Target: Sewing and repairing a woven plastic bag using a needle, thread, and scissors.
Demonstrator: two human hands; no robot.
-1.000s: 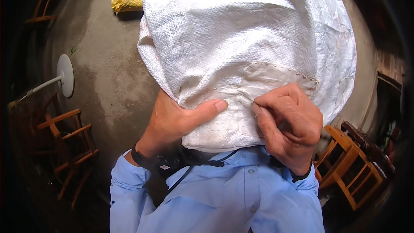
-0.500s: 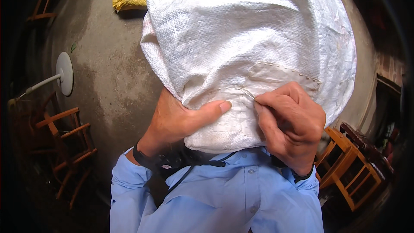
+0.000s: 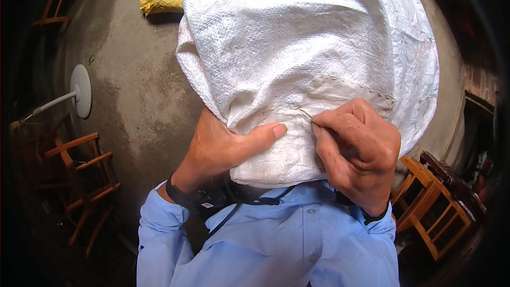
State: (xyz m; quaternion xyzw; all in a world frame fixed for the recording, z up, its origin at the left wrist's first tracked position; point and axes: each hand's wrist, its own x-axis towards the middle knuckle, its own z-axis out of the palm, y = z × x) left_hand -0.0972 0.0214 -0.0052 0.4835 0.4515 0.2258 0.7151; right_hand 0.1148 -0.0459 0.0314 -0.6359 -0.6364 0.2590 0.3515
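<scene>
A large white woven sack [image 3: 287,32] is spread over my lap. A paler patch [image 3: 340,93] with stitches along its edge lies on it. My left hand [image 3: 226,146] grips the sack's near left part, thumb on top and the other fingers hidden beneath the cloth. Between thumb and forefinger of my right hand [image 3: 358,151] is a thin needle [image 3: 305,114], its tip at the cloth just left of the patch's lower part. The rest of the needle is hidden by my fingers.
On the concrete floor to the left stand a white round fan base [image 3: 81,91] and a wooden chair [image 3: 79,167]. A yellow sack [image 3: 161,2] lies at the far left beside the white one. Another wooden chair [image 3: 430,207] stands close on my right.
A small thread loop seen by the needle has drawn in, and the needle lies slightly lower against the cloth. Both hands hold nearly the same place.
</scene>
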